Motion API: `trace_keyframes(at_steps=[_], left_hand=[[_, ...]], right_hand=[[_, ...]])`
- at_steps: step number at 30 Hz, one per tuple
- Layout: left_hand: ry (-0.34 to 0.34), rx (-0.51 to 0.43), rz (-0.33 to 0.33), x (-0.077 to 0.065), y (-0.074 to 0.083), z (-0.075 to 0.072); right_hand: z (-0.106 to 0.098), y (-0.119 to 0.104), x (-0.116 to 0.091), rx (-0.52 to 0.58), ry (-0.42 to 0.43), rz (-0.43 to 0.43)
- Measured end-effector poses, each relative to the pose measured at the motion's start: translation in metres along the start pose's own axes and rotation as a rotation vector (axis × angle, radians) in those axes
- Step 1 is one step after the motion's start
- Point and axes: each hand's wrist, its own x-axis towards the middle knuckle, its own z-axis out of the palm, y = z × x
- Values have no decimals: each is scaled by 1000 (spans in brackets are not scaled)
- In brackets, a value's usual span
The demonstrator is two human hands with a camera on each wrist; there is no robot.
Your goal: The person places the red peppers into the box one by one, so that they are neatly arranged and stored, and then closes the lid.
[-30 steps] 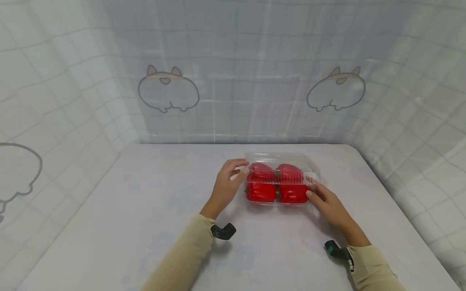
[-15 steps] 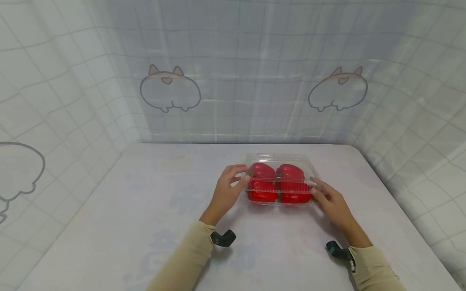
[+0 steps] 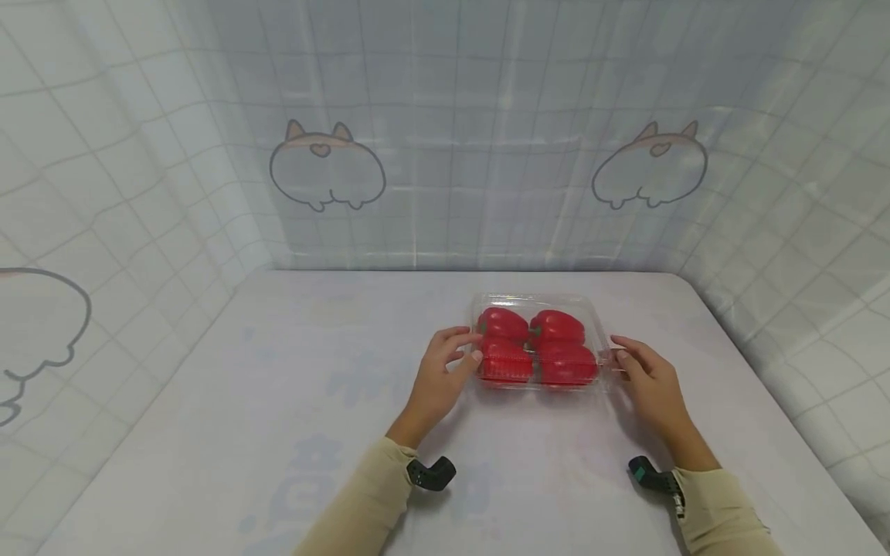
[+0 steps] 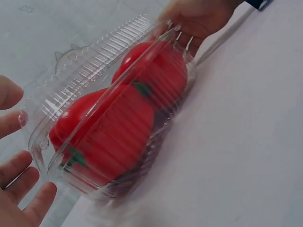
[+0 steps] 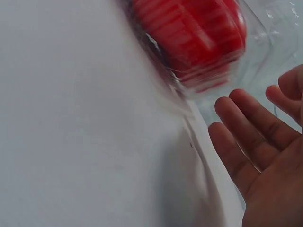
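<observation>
A clear plastic clamshell box (image 3: 598, 316) with several red bell peppers (image 3: 558, 328) in it rests on the table. Its ribbed lid (image 4: 94, 61) lies over the peppers, low at the near side. My left hand (image 3: 438, 378) is at the box's left edge, fingers spread; in the left wrist view a fingertip (image 4: 22, 118) meets the lid's corner. At the other end is my right hand (image 3: 653, 386), beside the right edge, its fingers loosely extended. The right wrist view shows its fingers (image 5: 246, 127) below the box end. Exact contact is hard to see through the clear plastic.
The table (image 3: 278, 386) has a pale, faintly patterned cover. Behind it and at both sides hang light grid-patterned curtains (image 3: 445, 193) with cartoon drawings. A dark camera mount (image 3: 431, 473) sits on the left wrist, another mount (image 3: 650, 473) on the right.
The lid's front edge has come down over the near peppers. The right hand has moved outward from the box's right edge; the left hand has stayed near the left edge.
</observation>
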Motion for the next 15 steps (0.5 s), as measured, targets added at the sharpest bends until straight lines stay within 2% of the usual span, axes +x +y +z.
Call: trace_keyframes(at_steps=[9,15], left_hand=[[4,12,-45,-4,0,3],[2,5,-27,-5,-5,2]], right_hand=[[-7,1,0,73,-27,-19],[-8,0,-3,40,-84,-3]])
